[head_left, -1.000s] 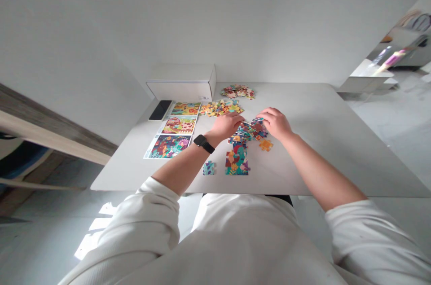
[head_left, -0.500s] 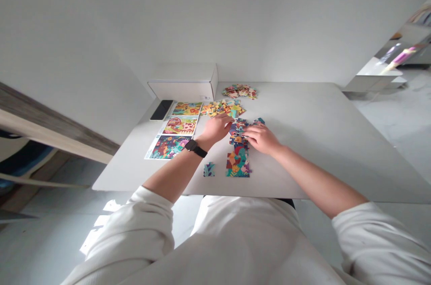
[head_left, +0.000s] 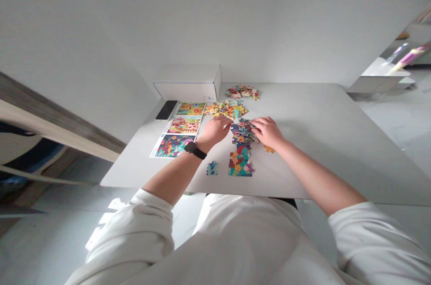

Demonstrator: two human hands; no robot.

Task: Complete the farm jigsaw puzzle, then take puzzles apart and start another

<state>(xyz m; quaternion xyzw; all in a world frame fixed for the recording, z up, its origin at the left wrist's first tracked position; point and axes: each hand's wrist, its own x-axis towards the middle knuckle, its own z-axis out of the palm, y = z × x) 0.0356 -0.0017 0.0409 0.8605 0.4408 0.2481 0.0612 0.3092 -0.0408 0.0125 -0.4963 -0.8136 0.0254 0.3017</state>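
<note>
My left hand, with a dark watch on its wrist, is at the left edge of a heap of dark blue puzzle pieces. Its fingers are curled together; what is at their tips is too small to make out. From the right, my right hand pinches a puzzle piece at the heap's upper right side. Just below the heap lies a joined puzzle section with teal, red and orange shapes. A single blue-teal puzzle piece rests to its left. An orange puzzle piece lies under my right wrist.
Beyond my hands are a yellow puzzle pile and a brown-red puzzle pile. A sheet with three pictures lies at the left, beside a black phone. Behind them, a white box stands against the wall on the table.
My right hand has shifted up and slightly right over the heap, uncovering more dark pieces. An orange piece now shows beneath my right wrist. My left hand stays nearly in place. The view has shifted slightly.
</note>
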